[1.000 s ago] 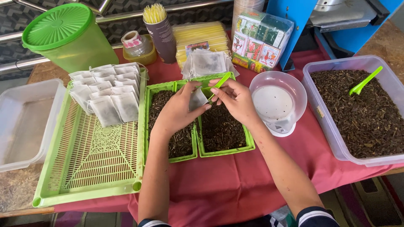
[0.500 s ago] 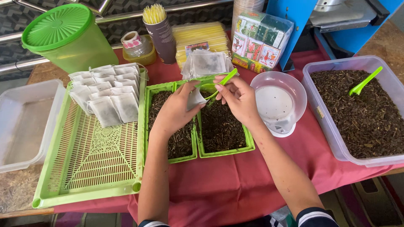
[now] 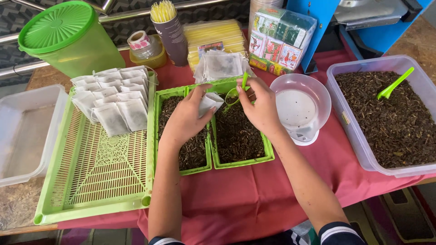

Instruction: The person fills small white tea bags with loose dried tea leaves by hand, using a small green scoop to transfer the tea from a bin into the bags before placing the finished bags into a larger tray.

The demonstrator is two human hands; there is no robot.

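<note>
My left hand (image 3: 186,119) holds a small white filter bag (image 3: 210,102) above two green trays of dark loose tea (image 3: 236,136). My right hand (image 3: 261,106) grips a green plastic scoop (image 3: 239,90) whose bowl sits right at the bag's mouth. The two hands almost touch over the divide between the trays. Filled white bags (image 3: 113,97) lie in overlapping rows at the far end of a large green slatted tray (image 3: 97,170) to the left.
A clear bin of tea (image 3: 386,113) with a second green scoop (image 3: 395,84) stands at the right; a small scale with a clear bowl (image 3: 299,106) is beside my right hand. An empty clear tub (image 3: 27,131), green lidded bucket (image 3: 63,38), empty bags (image 3: 220,66), boxes and a tape roll line the back.
The right hand has brought the scoop from a raised tilt down to the bag's mouth. The left hand keeps the bag in about the same spot.
</note>
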